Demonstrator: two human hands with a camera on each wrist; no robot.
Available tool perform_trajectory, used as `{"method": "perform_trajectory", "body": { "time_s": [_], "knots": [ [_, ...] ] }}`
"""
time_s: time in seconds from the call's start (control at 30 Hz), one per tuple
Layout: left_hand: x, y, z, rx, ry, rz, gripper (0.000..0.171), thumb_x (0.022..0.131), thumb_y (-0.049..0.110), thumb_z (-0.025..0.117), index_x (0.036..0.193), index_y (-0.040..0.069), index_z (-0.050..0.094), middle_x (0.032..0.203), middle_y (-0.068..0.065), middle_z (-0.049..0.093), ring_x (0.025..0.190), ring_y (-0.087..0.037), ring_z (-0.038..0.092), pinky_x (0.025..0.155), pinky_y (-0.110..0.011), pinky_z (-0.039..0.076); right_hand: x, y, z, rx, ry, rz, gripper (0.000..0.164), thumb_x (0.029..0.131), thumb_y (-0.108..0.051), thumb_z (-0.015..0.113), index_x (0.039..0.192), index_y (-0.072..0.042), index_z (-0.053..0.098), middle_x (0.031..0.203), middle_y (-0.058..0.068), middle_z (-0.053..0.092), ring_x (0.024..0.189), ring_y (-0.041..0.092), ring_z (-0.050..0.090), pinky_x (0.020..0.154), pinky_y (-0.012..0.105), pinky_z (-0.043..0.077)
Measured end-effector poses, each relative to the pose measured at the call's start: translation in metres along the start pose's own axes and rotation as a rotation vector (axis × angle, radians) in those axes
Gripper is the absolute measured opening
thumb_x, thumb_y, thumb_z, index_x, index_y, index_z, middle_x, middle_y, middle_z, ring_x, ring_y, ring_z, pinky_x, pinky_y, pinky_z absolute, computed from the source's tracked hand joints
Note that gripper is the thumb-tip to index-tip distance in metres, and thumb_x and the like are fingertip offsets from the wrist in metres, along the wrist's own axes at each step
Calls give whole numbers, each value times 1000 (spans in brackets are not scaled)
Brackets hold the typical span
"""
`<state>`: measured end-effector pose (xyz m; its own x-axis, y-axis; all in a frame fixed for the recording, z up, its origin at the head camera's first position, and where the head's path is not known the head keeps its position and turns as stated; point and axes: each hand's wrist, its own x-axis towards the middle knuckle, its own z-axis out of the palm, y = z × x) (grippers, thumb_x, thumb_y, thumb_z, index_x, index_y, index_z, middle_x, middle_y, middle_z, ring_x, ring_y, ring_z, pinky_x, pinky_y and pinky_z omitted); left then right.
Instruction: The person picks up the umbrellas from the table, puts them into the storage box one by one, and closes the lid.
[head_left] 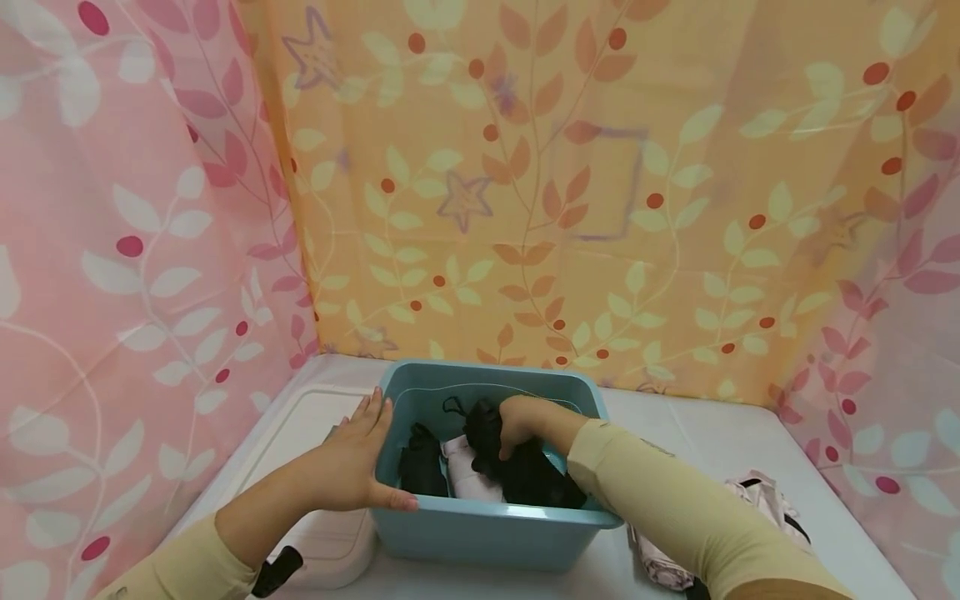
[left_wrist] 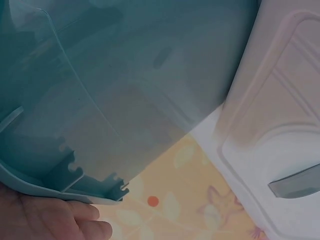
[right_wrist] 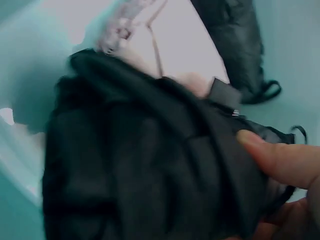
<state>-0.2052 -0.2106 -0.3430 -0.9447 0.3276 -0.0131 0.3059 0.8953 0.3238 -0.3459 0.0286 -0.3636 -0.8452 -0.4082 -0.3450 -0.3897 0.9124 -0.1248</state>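
So, right hand (head_left: 522,425) round black bundle (head_left: 536,482), left (head_left: 343,468) on bin (head_left: 480,537).

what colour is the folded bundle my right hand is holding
Black; the bundle shows best in the right wrist view.

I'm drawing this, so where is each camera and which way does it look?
On the head: looks forward and down at the bin; left hand and right hand show.
On the left wrist: faces the bin's outside and white lid; left fingers show.
On the right wrist: faces into the bin, at black cloth; right thumb shows.
Head and right wrist share the black cloth.
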Motion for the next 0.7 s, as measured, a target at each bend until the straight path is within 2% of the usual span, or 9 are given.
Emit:
{"method": "perform_trajectory", "body": {
  "time_s": [0.1,0.27,0.47,0.63,0.7],
  "knots": [
    [0,0,0,4,2,-5,132,56,81,56,145,-3,6,151,-21,-5,138,-37,-2,104,-60,12,1,-6,4,29,-19,-19,31,68,-24,81,85,-7,61,84,2,58,76,17,55,72,32,50],
    [1,1,0,-4,-9,-12,132,56,81,56,145,-1,5,151,-20,-6,138,-36,-3,104,-60,10,-2,-8,3,196,-64,14,30,69,-17,80,84,-4,58,82,5,56,67,20,58,50,35,52],
    [1,1,1,7,-3,-9,132,55,82,54,145,-1,4,151,-20,-7,138,-35,-3,105,-60,10,-5,-4,-5,257,-99,85,31,72,-17,78,89,-3,57,86,8,56,63,24,62,51,36,52],
    [1,0,0,1,-6,-11,133,55,82,55,145,-2,5,151,-20,-7,138,-35,-4,104,-60,9,-9,-3,-11,275,-126,72,29,73,-18,77,88,-2,57,84,9,57,61,24,62,53,37,53],
    [1,0,0,0,-7,-11,133,55,82,55,145,-2,6,151,-20,-7,138,-35,-4,104,-60,9,-10,-2,-15,281,-135,60,24,77,-17,74,87,-1,59,82,10,60,62,25,63,55,36,53]
  ]
}}
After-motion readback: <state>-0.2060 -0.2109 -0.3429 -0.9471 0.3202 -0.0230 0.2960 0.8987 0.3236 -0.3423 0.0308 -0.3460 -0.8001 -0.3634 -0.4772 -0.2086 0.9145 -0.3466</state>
